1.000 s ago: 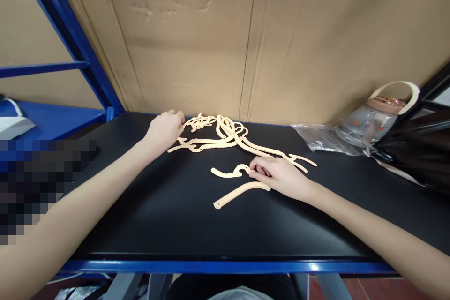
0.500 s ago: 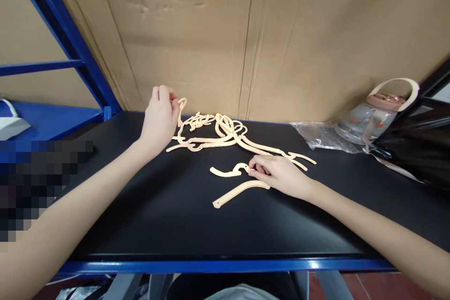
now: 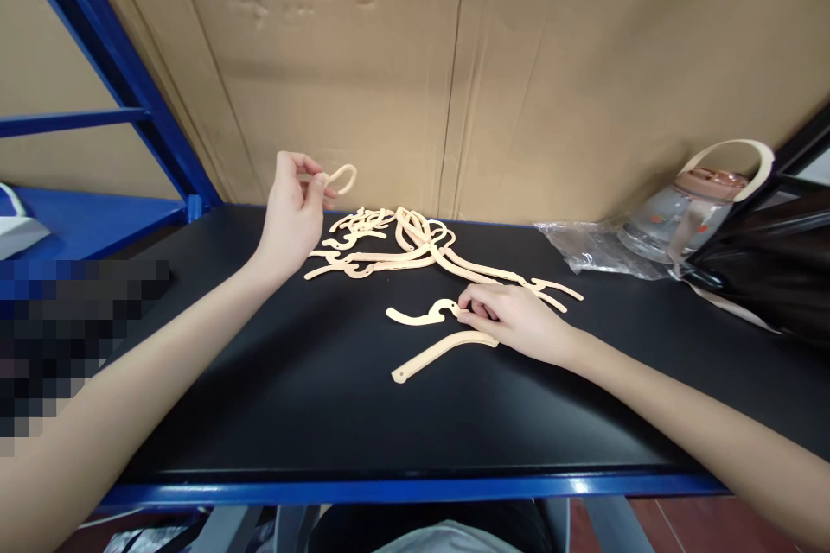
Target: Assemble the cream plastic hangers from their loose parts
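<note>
Slender cream looped hook (image 3: 353, 179), plastic-looking: one, raised over the back edge of the black-topped, blue-edged bench (image 3: 291, 415), left of centre, pinched in left hand (image 3: 291, 212). Flat S-curved cream piece (image 3: 415, 321): one, mid-bench, right end gripped by right hand (image 3: 519, 320); hands well apart. Bent cream bar (image 3: 441, 350): one, nearer front edge. Heaped curved cream pieces (image 3: 395, 258): toward back edge. Clear, pink-lidded bottle (image 3: 654, 220): one, back right corner, beside crumpled transparent bag (image 3: 580, 251).

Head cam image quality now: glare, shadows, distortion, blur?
Head view: glare on the blue table edge; soft shadows on the cardboard; bottle leans, likely wide-angle distortion; pixelated block at left; left hand and right hand look reasonably sharp.
</note>
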A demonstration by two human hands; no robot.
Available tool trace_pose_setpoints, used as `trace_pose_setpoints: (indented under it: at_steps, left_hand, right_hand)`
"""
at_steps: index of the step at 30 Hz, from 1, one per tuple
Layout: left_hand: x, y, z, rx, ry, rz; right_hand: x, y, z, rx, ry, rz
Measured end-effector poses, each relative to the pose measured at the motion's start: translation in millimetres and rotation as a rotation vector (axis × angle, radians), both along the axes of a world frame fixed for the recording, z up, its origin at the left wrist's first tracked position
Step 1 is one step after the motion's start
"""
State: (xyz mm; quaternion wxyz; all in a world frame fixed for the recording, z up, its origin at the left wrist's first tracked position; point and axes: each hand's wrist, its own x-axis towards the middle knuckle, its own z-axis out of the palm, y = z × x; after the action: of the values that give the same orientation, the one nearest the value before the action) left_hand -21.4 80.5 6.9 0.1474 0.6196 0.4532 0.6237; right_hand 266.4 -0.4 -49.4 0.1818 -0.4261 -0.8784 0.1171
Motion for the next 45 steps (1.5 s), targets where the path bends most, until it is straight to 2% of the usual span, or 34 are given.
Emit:
trace_pose_setpoints:
  at_steps: [2, 3, 7, 9, 12, 16, 19, 21, 23, 26, 27, 29, 32, 34, 37, 40, 45]
  left_hand:
    - [8, -4, 3.7, -0.187, -0.266, -0.106]
    - [12, -8, 4.8, -0.261, -0.332, -0.141]
    - [28, -25, -0.4, -0.456, -0.407, -0.270]
    - [38, -37, -7.5, -0.574, -0.454, -0.390]
    - [55, -59, -18.4, -0.644, -0.374, -0.555]
    - [71, -83, -27.0, -0.630, -0.280, -0.678]
    - [73, -87, -29.8, -0.623, -0.211, -0.726]
    - [70, -83, -31.4, -0.557, -0.090, -0.701]
    - [64, -74, -32.7, -0.405, 0.106, -0.622]
    - [50, -54, -32.2, -0.088, 0.518, -0.415]
    - [44, -46, -31.0, -0.019, 0.639, -0.330]
    - [31, -32, -26.9, 0.015, 0.786, -0.148]
    - [8, -13, -19.6, 0.008, 0.953, 0.080]
    - [-6, -2, -16.5, -0.031, 1.075, 0.157]
    - [-22, 8, -16.1, -0.198, 1.311, 0.176]
    - [-26, 11, -18.4, -0.380, 1.412, 0.185]
    - [-19, 7, -20.5, -0.389, 1.458, 0.192]
  right_hand:
    - [-1, 0, 0.4, -0.007, 0.000, -0.012]
    - [-1, -1, 0.5, -0.013, 0.004, -0.022]
    - [-1, 0, 0.0, -0.021, 0.098, -0.095]
    - [-2, 0, 0.1, -0.024, 0.201, -0.131]
    - [-4, 0, 1.4, -0.076, 0.376, -0.124]
    - [-7, -3, 2.6, -0.115, 0.471, -0.101]
    - [-7, -3, 1.4, -0.078, 0.479, -0.126]
    - [-6, -1, 0.1, -0.060, 0.486, -0.128]
    - [-4, 2, -1.4, -0.058, 0.492, -0.142]
    - [0, 6, -3.7, -0.079, 0.506, -0.177]
    - [1, 8, -4.6, -0.086, 0.510, -0.185]
    - [3, 10, -6.3, -0.092, 0.504, -0.208]
    - [5, 12, -8.5, -0.100, 0.431, -0.244]
    - [6, 13, -9.6, -0.102, 0.385, -0.255]
    - [6, 14, -10.4, -0.099, 0.371, -0.255]
    - [6, 13, -9.6, -0.109, 0.347, -0.261]
    - [4, 12, -8.1, -0.099, 0.271, -0.277]
